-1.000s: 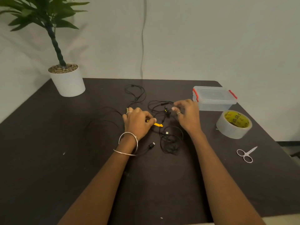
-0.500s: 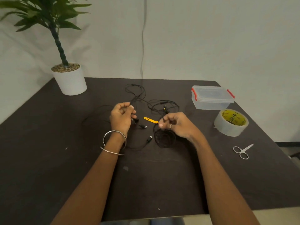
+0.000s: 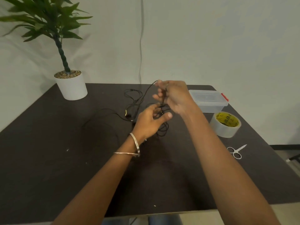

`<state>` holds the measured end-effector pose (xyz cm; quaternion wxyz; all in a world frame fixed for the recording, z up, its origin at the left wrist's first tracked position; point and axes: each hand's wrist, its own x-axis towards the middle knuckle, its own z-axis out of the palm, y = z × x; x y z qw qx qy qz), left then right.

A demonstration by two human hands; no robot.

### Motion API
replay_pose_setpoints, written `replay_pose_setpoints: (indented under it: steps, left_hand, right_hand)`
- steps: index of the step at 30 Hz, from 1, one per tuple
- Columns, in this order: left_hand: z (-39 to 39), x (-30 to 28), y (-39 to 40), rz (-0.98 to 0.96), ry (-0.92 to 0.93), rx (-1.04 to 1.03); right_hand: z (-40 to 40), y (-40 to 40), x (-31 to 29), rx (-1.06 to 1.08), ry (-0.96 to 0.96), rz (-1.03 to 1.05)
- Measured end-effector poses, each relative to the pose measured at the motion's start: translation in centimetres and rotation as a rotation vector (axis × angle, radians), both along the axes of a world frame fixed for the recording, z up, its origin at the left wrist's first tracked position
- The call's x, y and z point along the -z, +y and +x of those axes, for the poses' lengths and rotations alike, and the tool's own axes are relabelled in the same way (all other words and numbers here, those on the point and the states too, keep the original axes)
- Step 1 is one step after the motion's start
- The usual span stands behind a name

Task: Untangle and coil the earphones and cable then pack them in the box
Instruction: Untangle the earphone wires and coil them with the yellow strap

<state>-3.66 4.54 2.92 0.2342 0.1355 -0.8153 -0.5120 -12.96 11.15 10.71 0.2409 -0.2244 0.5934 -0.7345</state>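
Black thin wires, the tangled earphones and cable (image 3: 138,101), lie in loose loops across the middle of the dark brown bench (image 3: 48,151), with one strand lifted off it. The right hand (image 3: 174,96) is raised above the tangle, its fingers curled round that strand in a closed grip; the wire runs from the fingertips down and left to the heap. The left hand (image 3: 150,121), wearing two thin metal bangles (image 3: 135,147) at the wrist, hovers low over the wires with fingers spread and loosely bent; the frame is blurred there, so whether its grip has hold of any wire cannot be told. The clear plastic box with red clips (image 3: 208,99) stands lidded at the far right of the bench, just behind the right hand. Near it sits a roll of clear tape with a yellow core (image 3: 225,125), and closer in lie small silver scissors (image 3: 236,151). A white-potted green plant (image 3: 70,86) stands at the far left corner.
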Motion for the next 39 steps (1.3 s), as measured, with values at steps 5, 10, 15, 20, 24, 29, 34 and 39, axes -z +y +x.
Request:
replay_pose_setpoints:
  steps: [5, 10, 15, 20, 24, 29, 34, 39]
  left_hand:
    - [-0.7, -4.0, -0.2, 0.789, 0.111, 0.031]
    - [0.2, -8.8, -2.2, 1.182, 0.222, 0.063]
    - [1.6, -11.4, -3.5, 1.286, 0.335, 0.006]
    - [3.2, -12.2, -5.1, 1.378, 0.467, -0.064]
    - [4.8, -12.2, -7.7, 1.367, 0.557, -0.203]
    - [5.8, -10.0, -9.6, 1.117, 0.287, -0.408]
    - [4.3, -8.4, -6.4, 0.503, -0.205, -0.571]
    - [3.6, -10.0, -2.8, -0.05, -0.044, -0.324]
  right_hand:
    - [-1.4, 0.3, -1.3, -0.05, 0.077, 0.096]
    - [-1.4, 2.6, 2.0, -0.233, 0.136, 0.164]
    - [1.0, 4.0, 4.0, -0.539, 0.195, 0.118]
    - [1.7, 5.3, 3.0, -0.579, 0.201, 0.113]
    - [-0.9, 7.3, 2.0, -0.161, 0.272, 0.19]
    - [-3.5, 9.1, 0.9, 0.171, 0.509, 0.317]
    - [-1.3, 6.6, -1.2, 0.082, 0.625, 0.306]
    - [-0.3, 5.4, -2.2, 0.001, 0.688, 0.307]
